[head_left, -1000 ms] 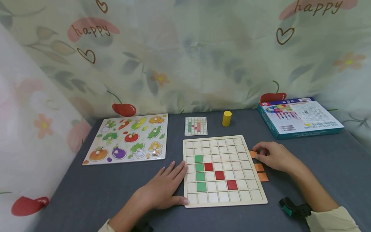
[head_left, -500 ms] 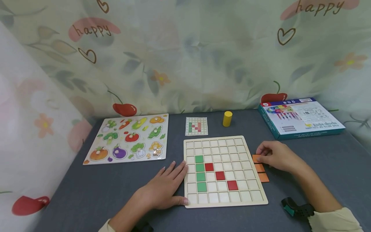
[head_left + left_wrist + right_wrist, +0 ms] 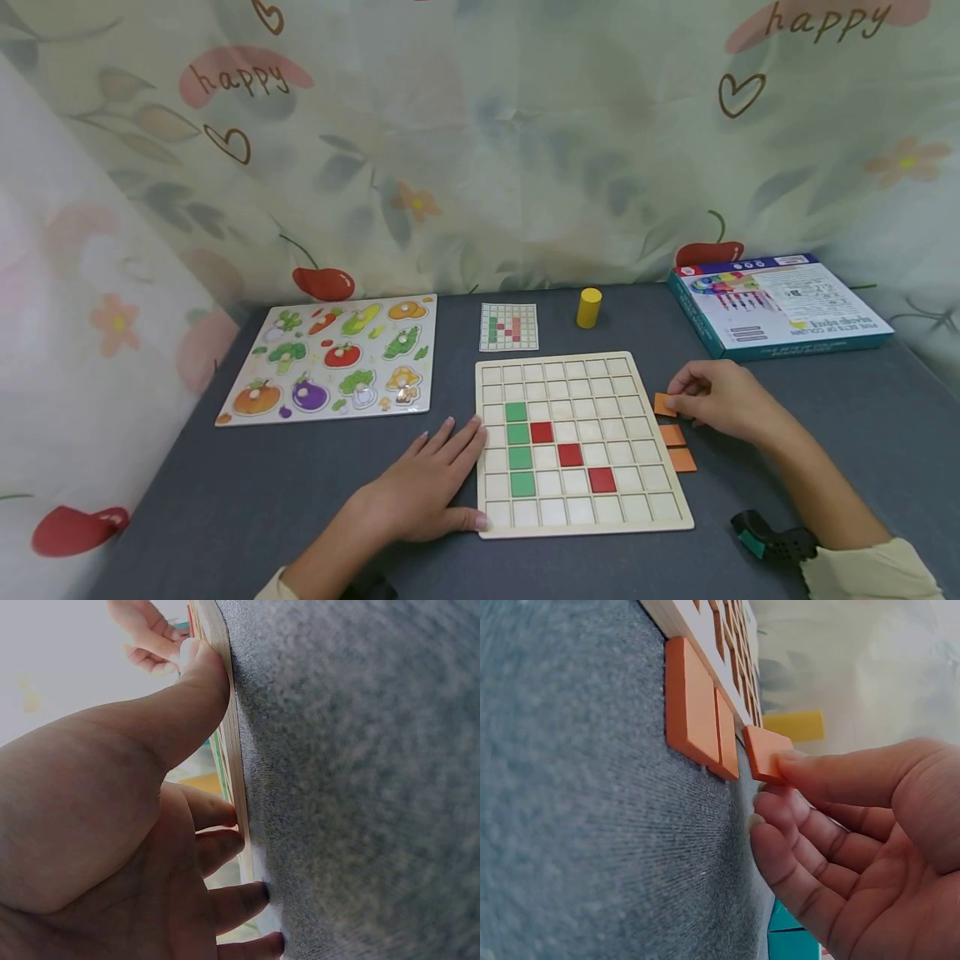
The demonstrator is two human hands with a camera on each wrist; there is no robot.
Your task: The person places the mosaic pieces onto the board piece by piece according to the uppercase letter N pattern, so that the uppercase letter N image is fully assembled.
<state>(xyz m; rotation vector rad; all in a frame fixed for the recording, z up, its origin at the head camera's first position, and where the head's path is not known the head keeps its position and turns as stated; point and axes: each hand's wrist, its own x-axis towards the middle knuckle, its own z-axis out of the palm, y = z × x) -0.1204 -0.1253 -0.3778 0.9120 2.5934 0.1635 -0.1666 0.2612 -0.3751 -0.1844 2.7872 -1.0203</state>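
Note:
My right hand [image 3: 722,402] pinches an orange square tile [image 3: 761,750] between thumb and fingers, just off the right edge of the wooden grid board [image 3: 551,514]. In the right wrist view this tile looks raised above the cloth. Two more orange tiles [image 3: 693,701] lie side by side against the same edge. My left hand [image 3: 420,487] rests at the board's left edge, its fingers extended and thumb [image 3: 196,682] touching the rim. Set in the grid are a column of several green tiles [image 3: 518,434] and a diagonal of three red tiles [image 3: 570,455].
Behind the board lie a small pattern card [image 3: 509,327] and an upright yellow cylinder [image 3: 588,308]. A vegetable puzzle board [image 3: 375,348] is at the left, and a flat teal-sided box [image 3: 780,304] at the back right. A patterned curtain [image 3: 510,167] borders the dark cloth-covered table.
My right hand first drew the pinched tile towards the other two orange tiles, then shifted it slightly up and away, widening the gap. The left hand has stayed in place.

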